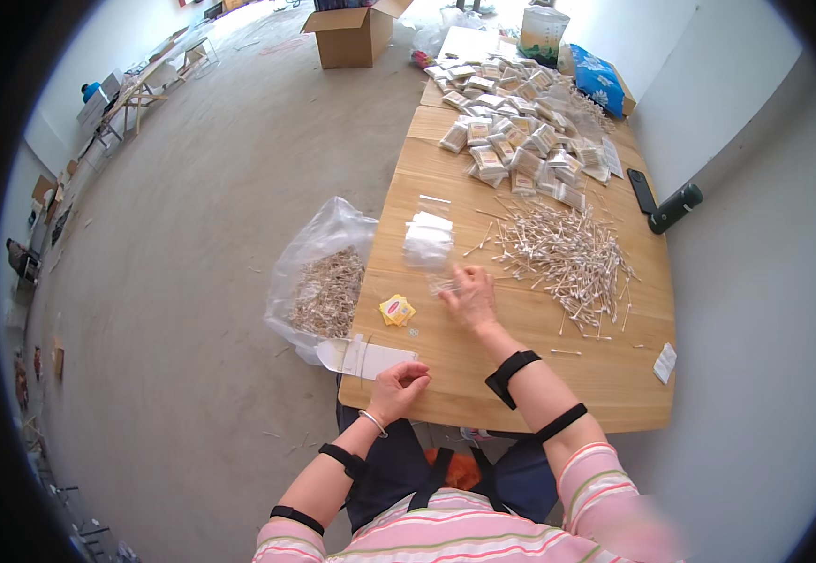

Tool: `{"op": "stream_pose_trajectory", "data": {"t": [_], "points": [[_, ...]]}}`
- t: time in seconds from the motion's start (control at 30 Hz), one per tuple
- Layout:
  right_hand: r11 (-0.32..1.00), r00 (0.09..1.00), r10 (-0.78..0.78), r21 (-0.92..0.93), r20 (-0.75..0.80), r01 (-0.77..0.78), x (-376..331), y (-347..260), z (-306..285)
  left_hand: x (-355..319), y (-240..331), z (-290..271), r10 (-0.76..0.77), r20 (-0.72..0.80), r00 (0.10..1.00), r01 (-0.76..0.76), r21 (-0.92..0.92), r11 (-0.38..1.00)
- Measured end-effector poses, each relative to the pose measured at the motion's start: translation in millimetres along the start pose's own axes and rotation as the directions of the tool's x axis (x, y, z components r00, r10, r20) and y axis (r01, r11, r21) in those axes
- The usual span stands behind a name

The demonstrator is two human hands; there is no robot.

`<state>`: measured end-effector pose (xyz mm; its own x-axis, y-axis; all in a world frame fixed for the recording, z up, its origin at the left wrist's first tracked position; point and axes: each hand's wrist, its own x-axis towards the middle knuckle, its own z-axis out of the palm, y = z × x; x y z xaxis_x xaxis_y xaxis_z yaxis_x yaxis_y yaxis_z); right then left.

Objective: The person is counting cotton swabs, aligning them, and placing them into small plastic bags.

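Note:
My right hand (474,300) reaches over the wooden table, its thumb and fingers on the lower end of a clear plastic bag (439,283). That bag lies at the near end of a pile of clear zip bags (429,240). Close to the table's front edge rests my left hand (399,390), fingers curled together; whatever may be in them is hidden. Beside it lies a white card strip (385,360) with a band around it. A few yellow printed cards (396,311) sit just beyond the strip. To the right of my right hand spreads a heap of cotton swabs (567,258).
Many filled swab packets (511,131) cover the table's far end. A dark bottle (675,208) and a phone (641,191) lie along the right wall. A large clear sack of swabs (324,291) stands against the table's left side. An open cardboard box (347,39) sits on the floor beyond.

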<state>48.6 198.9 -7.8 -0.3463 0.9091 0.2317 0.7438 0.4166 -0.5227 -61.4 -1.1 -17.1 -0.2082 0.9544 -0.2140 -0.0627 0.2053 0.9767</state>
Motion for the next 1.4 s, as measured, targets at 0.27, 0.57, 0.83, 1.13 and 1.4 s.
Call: {"op": "stream_pose_trajectory", "data": {"t": [0.27, 0.57, 0.83, 1.13, 1.4], "points": [[0.96, 0.973, -0.229, -0.157, 0.028, 0.23, -23, -1, 0, 4, 3, 3, 0.009, 0.036, 0.999, -0.01, 0.02, 1.0], [0.967, 0.991, -0.127, 0.218, -0.041, 0.132, -98, 5, -18, 9, 1, 12, -0.005, -0.013, 1.0, 0.004, -0.02, 1.0], [0.876, 0.906, -0.421, 0.278, 0.043, 0.394, -137, -22, -54, 6, 22, 17, -0.246, -0.028, 0.969, 0.233, -0.227, 0.946], [0.316, 0.842, 0.058, 0.79, 0.537, -0.526, -119, -49, -68, -8, 61, 13, -0.104, -0.306, 0.946, -0.058, -0.476, 0.877], [0.202, 0.8, 0.077, 0.777, 0.595, -0.596, -107, -91, -64, -21, 67, -5, -0.061, -0.411, 0.909, -0.113, -0.386, 0.916]]}}
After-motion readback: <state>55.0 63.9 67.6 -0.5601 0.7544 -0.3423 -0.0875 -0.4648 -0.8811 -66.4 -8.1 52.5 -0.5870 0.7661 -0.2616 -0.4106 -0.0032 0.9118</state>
